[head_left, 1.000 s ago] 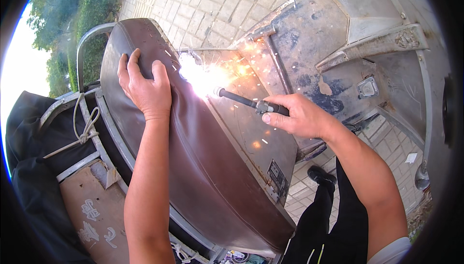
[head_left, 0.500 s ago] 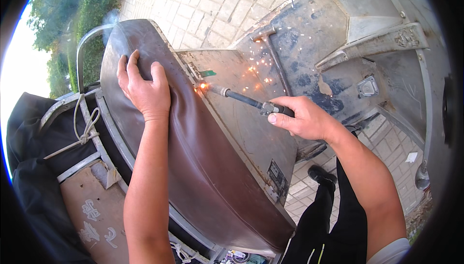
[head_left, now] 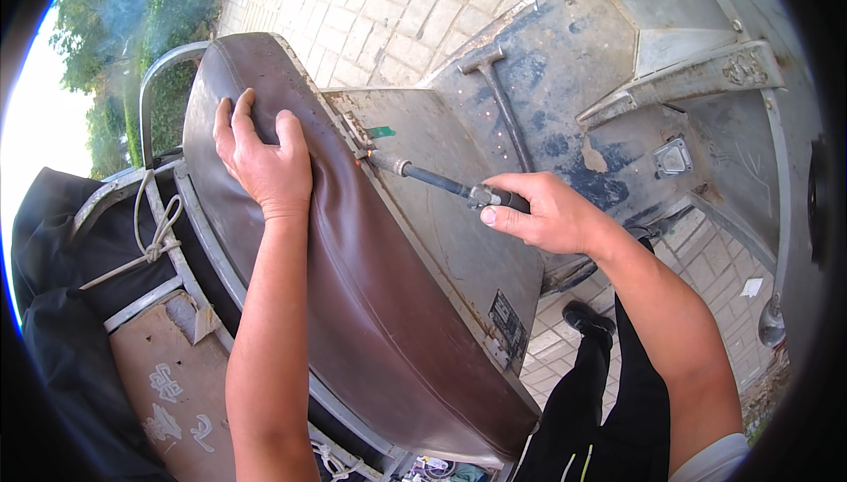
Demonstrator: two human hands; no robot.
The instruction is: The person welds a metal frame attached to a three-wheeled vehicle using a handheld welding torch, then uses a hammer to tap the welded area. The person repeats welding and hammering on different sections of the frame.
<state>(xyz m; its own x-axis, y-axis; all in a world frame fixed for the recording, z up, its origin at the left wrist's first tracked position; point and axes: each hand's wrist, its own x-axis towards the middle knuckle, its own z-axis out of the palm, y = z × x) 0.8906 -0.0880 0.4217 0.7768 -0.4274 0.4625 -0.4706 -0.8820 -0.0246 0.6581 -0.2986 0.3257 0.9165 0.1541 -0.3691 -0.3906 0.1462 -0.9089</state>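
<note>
My left hand (head_left: pixel 262 155) rests on the brown leather-like seat (head_left: pixel 388 350), fingers spread and palm down, and the cover is creased beside it. In my right hand (head_left: pixel 547 211) is the black handle of a welding torch (head_left: pixel 432 178). Its metal nozzle points left at a hinge (head_left: pixel 357 133) on the seat's right edge, where a small orange glow remains. The nozzle tip sits very close to that spot; whether it touches I cannot tell. Next to the hinge, a green mark (head_left: pixel 381 132) shows on the grey metal panel (head_left: pixel 432 146) below the seat.
A T-shaped metal bar (head_left: pixel 507 111) stands out over the worn grey floor plate (head_left: pixel 565 67). Further right are a bent metal lever (head_left: pixel 679 85) and a small pedal (head_left: pixel 672 158). Left of the seat run a metal frame (head_left: pixel 163 217) with tied rope and black cloth (head_left: pixel 53 244).
The bright glow and flying sparks have faded to a faint orange spot. The torch and right hand have shifted slightly left and up. Smoke has drifted over the greenery; the left hand stays put.
</note>
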